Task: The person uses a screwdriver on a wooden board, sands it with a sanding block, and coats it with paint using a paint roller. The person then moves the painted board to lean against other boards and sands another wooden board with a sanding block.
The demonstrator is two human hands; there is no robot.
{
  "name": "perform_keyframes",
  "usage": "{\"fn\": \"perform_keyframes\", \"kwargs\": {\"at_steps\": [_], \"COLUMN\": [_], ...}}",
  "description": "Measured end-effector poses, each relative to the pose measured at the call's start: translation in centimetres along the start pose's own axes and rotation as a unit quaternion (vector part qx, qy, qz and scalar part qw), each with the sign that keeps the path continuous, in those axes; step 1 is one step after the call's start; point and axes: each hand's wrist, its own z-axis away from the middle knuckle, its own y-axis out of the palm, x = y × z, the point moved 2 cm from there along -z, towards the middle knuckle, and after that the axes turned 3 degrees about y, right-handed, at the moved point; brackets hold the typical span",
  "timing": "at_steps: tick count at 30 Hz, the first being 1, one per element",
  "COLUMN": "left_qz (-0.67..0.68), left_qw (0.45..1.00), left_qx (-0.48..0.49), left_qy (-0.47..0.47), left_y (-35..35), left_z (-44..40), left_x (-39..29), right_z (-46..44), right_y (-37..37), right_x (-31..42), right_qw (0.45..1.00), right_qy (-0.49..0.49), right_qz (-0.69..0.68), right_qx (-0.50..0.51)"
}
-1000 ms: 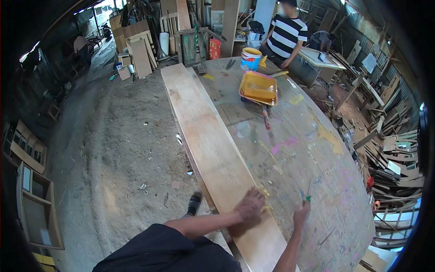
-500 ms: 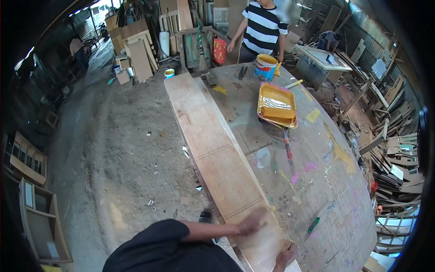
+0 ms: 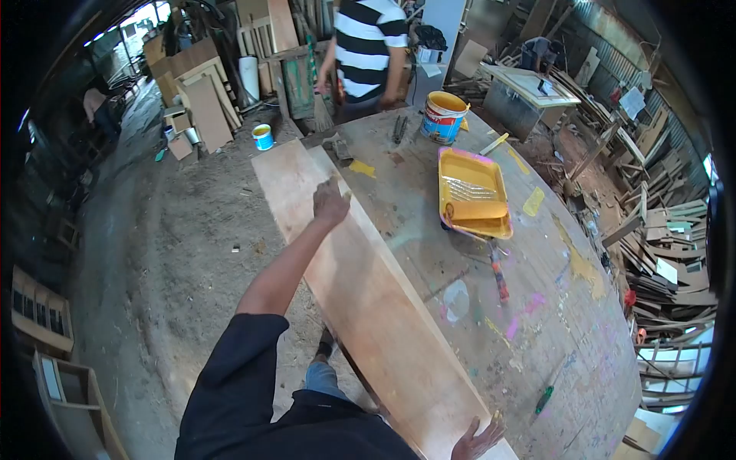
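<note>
At bottom edge, board (image 3: pixel 376 299) cut off, right hand (image 3: pixel 475 442) cropped

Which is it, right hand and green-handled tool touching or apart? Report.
Apart: the head view shows tabletop between the right hand and the green-handled tool.

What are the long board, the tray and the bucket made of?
Board: wood, maybe plywood, apparently unpainted: patchy natural brown. Tray: probably plastic, from its moulded shape; finish mostly smeared yellow. Bucket: likely plastic, perhaps metal; its side looks smooth and printed.
</note>
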Motion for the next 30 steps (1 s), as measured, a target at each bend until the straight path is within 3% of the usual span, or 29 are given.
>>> {"fn": "perform_keyframes", "kwargs": {"at_steps": [2, 3, 4, 6, 7, 8, 9, 10, 12, 14, 19, 26, 30], "left_qz": [-0.092, -0.088, -0.111, -0.159, -0.174, -0.182, -0.045, -0.085, -0.12, -0.148, -0.217, -0.253, -0.176], "left_qw": [0.983, 0.982, 0.98, 0.971, 0.976, 0.98, 0.986, 0.985, 0.973, 0.952, 0.881, 0.92, 0.97], "left_qx": [0.114, 0.123, 0.124, 0.156, 0.12, 0.084, 0.131, 0.124, 0.196, 0.264, 0.38, 0.265, 0.094], "left_qy": [-0.109, -0.111, -0.109, -0.089, -0.051, -0.007, -0.09, -0.084, -0.024, 0.048, 0.181, 0.137, 0.138], "left_y": [2.7, 3.9, 5.0, 8.3, 10.7, 12.8, 14.2, 16.9, 18.6, 20.1, 23.5, 19.0, 13.5], "left_z": [-7.4, -9.9, -12.4, -17.4, -18.9, -20.2, -22.0, -23.1, -24.3, -25.7, -29.8, -33.2, -29.9], "left_x": [3.2, 4.3, 5.4, 7.8, 9.7, 11.2, 12.1, 14.2, 16.9, 18.1, 21.0, 20.9, 17.0], "right_z": [0.5, 1.2, 1.2, 0.1, -0.2, 0.0, -0.2, 0.2, 1.7, 1.6, -0.7, -0.5, -0.5], "right_y": [2.3, 3.7, 4.9, 5.2, 4.9, 5.2, 5.2, 5.0, 6.1, 5.4, 3.1, 3.4, 2.4], "right_x": [3.0, 3.6, 5.2, 7.2, 7.9, 7.7, 6.9, 6.5, 4.5, 5.4, 8.4, 7.2, 7.9], "right_qw": [0.999, 0.99, 0.962, 0.955, 0.947, 0.941, 0.977, 0.995, 0.996, 0.988, 0.986, 0.988, 0.989], "right_qy": [-0.014, -0.045, -0.072, -0.093, -0.121, -0.088, -0.038, 0.023, 0.039, 0.052, 0.126, 0.131, 0.124], "right_qz": [-0.009, 0.126, 0.256, 0.266, 0.273, 0.311, 0.201, 0.09, 0.081, 0.143, 0.106, 0.075, 0.064], "right_qx": [-0.033, -0.052, -0.067, -0.089, -0.115, -0.102, -0.06, -0.032, -0.02, 0.005, -0.007, -0.02, -0.041]}}
